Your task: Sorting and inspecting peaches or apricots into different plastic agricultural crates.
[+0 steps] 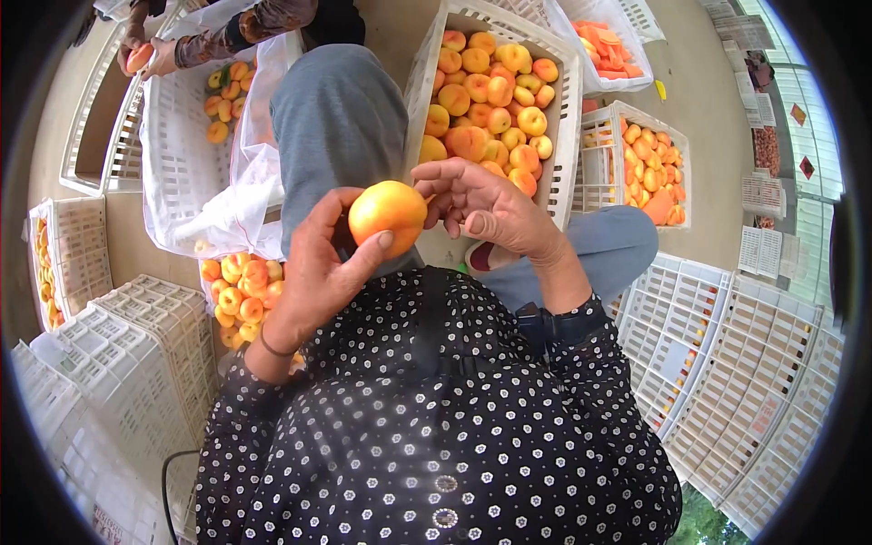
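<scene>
My left hand [317,269] holds a round yellow-orange peach [387,216] in front of my chest, with the thumb across its near side. Beside the fruit, my right hand [507,214] has its fingers apart and loosely curled. Its fingertips are close to the peach's right side; whether they touch it I cannot tell. Beyond my right hand stands a white plastic crate [572,129] holding many loose peaches [477,88]. To the left of my raised knee is a white crate with a translucent plastic liner [180,163], and several peaches [228,95] lie inside it.
Another person's hands [160,58] hold a peach at the upper left. More peaches [245,289] lie below the lined crate. Stacked white crates [136,354] rise at left, others [736,368] at right. A crate of orange pieces [603,48] stands upper right.
</scene>
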`<state>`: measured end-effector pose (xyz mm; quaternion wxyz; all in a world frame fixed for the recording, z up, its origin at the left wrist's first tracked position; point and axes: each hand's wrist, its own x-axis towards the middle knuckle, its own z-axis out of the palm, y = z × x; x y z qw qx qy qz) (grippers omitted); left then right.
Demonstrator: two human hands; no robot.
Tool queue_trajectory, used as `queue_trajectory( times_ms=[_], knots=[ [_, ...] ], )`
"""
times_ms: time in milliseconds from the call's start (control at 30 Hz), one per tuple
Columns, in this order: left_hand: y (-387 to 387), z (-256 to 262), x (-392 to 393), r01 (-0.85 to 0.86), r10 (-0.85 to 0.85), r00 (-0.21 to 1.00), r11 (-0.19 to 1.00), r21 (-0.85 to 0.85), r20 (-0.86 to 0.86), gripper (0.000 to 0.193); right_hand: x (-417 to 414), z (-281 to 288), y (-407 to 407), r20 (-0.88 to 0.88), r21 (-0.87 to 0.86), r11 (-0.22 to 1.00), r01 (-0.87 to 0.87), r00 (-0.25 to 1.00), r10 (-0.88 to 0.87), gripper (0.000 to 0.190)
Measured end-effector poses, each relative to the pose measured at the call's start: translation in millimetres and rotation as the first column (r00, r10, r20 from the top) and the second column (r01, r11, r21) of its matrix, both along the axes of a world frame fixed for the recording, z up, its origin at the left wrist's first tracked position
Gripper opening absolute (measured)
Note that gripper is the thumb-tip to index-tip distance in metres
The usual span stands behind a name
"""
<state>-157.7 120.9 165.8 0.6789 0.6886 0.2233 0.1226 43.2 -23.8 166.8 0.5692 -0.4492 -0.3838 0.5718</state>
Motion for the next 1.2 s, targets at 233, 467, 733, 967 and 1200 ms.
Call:
queue_trajectory(
  times_ms=[233,467,733,967,1200],
  knots=[
    [-11,-22,55,0.128,-0.103,0.990,0.945,-0.301,0.100,0.043,28,-17,5,0.098,-0.186,0.976,0.111,0.991,-0.094,0.048],
    [20,-15,4,-0.232,0.321,0.926,0.900,-0.369,0.200,0.036,103,-92,26,0.317,-0.311,0.856,0.412,0.894,-0.315,0.051],
    [69,-183,-197,-0.853,0.830,0.513,0.465,-0.237,-0.219,0.020,156,-204,41,0.810,-0.227,0.881,0.416,0.583,-0.066,0.043],
    [-17,-298,-329,-0.936,0.820,0.111,0.276,0.218,-0.561,0.023,149,-218,57,0.744,-0.155,0.891,0.426,0.644,-0.178,0.042],
    [22,-311,-250,-0.599,0.826,0.331,0.557,0.575,-0.456,0.041,148,-196,52,0.919,0.230,0.968,0.104,0.304,-0.251,0.033]
  ],
)
